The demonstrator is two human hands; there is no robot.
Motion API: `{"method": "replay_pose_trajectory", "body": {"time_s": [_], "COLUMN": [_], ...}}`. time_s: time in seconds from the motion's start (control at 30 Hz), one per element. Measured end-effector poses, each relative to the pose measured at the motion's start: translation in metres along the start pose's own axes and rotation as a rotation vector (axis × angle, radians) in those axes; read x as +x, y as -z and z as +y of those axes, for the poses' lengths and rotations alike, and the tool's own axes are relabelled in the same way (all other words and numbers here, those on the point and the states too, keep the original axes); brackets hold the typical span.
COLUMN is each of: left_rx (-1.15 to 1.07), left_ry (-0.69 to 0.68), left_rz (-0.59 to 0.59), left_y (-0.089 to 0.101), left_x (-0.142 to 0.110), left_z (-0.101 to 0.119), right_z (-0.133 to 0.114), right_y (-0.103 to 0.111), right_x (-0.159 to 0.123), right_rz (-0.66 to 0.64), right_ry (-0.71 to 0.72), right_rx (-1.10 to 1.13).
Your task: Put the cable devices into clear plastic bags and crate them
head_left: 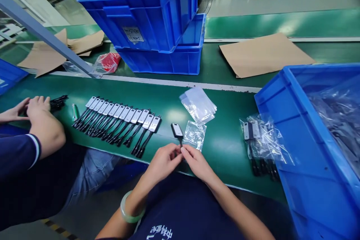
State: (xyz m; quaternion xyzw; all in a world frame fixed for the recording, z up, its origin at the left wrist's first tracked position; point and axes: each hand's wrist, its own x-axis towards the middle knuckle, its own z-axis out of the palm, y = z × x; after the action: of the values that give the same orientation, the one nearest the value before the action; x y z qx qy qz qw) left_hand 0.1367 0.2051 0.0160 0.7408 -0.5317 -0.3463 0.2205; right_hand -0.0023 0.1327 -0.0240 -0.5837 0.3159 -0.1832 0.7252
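A small black box-shaped device [177,130] with a white label points away from me, its short black cable towards my body. My left hand [163,163] has its fingertips closed on the cable. My right hand [198,163] pinches the same cable from the other side, the fingertips almost meeting. Just beyond my right fingers lies a clear plastic bag [195,134], flat on the green table [225,120]. A pile of clear bags [198,105] sits farther back. To the left, several like devices [120,112] form a slanting row, cables towards me.
At right, bagged devices [261,138] lie against a big blue bin [312,150] holding more bags. Stacked blue crates [140,18] and cardboard [267,54] stand behind. At left, a co-worker's hands [36,109] are near black cables [58,102] and a green object [74,112].
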Motion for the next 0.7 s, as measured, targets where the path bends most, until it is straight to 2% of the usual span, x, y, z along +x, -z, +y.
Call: {"method": "replay_pose_trajectory", "body": {"time_s": [0.07, 0.13, 0.27, 0.37, 0.47, 0.6, 0.7], "left_rx": [0.055, 0.223, 0.721, 0.862, 0.749, 0.286, -0.026], "left_ry": [-0.205, -0.353, -0.407, -0.423, -0.406, -0.212, -0.101], "left_rz": [-0.065, -0.113, -0.195, -0.219, -0.218, -0.142, -0.083], "left_y": [-0.003, -0.003, -0.007, -0.014, -0.014, -0.010, -0.015], "left_x": [-0.003, -0.006, -0.002, 0.008, 0.017, 0.025, 0.030], "left_z": [0.010, 0.012, -0.001, -0.012, -0.014, 0.002, 0.016], "right_z": [0.000, -0.005, -0.021, -0.028, -0.023, -0.009, 0.000], "right_y": [0.000, 0.009, 0.040, 0.059, 0.067, 0.069, 0.065], "right_x": [0.004, 0.002, -0.020, -0.041, -0.061, -0.083, -0.089], "right_rz": [0.030, 0.060, 0.092, 0.166, 0.239, 0.322, 0.388], "right_ry": [0.005, 0.002, 0.007, 0.000, -0.026, -0.082, -0.134], "right_rx": [0.080, 0.145, 0.242, 0.266, 0.283, 0.362, 0.425]}}
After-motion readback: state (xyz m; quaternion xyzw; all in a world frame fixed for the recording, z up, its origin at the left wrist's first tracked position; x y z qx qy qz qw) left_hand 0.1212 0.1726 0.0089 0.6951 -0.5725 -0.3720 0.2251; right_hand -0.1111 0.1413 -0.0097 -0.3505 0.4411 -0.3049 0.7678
